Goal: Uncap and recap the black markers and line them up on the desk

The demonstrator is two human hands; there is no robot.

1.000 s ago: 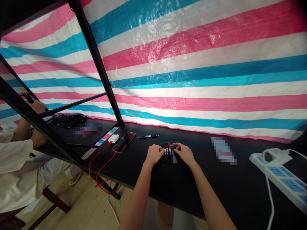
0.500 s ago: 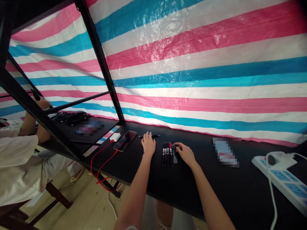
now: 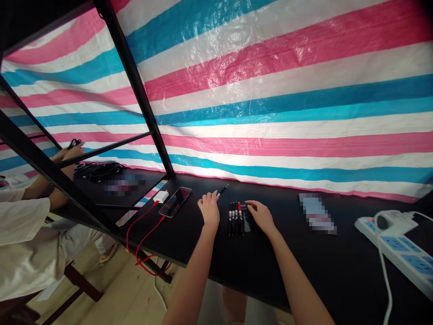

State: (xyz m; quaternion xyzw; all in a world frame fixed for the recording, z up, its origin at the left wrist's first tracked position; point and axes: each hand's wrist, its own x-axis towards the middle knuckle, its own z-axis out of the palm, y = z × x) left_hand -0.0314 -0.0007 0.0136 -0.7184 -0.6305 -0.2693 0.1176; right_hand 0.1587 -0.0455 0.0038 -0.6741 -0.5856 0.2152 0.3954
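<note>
My left hand (image 3: 209, 210) is closed on a black pen (image 3: 222, 191), whose tip end sticks out up and to the right beyond the fingers. In front of me several black capped pens (image 3: 233, 219) lie side by side, one of them with a red cap (image 3: 239, 206). Thin pen refills (image 3: 246, 219) lie along the right side of that row. My right hand (image 3: 261, 215) rests on the table just right of the refills. Its index finger and thumb are loosely bent and apart, with nothing visible between them.
A phone (image 3: 175, 201) and a white charger (image 3: 160, 197) with a red cable (image 3: 141, 212) lie left on the black table (image 3: 291, 266). At right are a blurred packet (image 3: 317, 213) and a power strip (image 3: 395, 243). Beyond the metal frame (image 3: 144, 97), another person's hands (image 3: 72, 151) hold something black.
My left hand has gone from lying spread over the pen to gripping it, and the pen has turned from level to slanted. My right hand has hardly moved. The other person's hands moved right.
</note>
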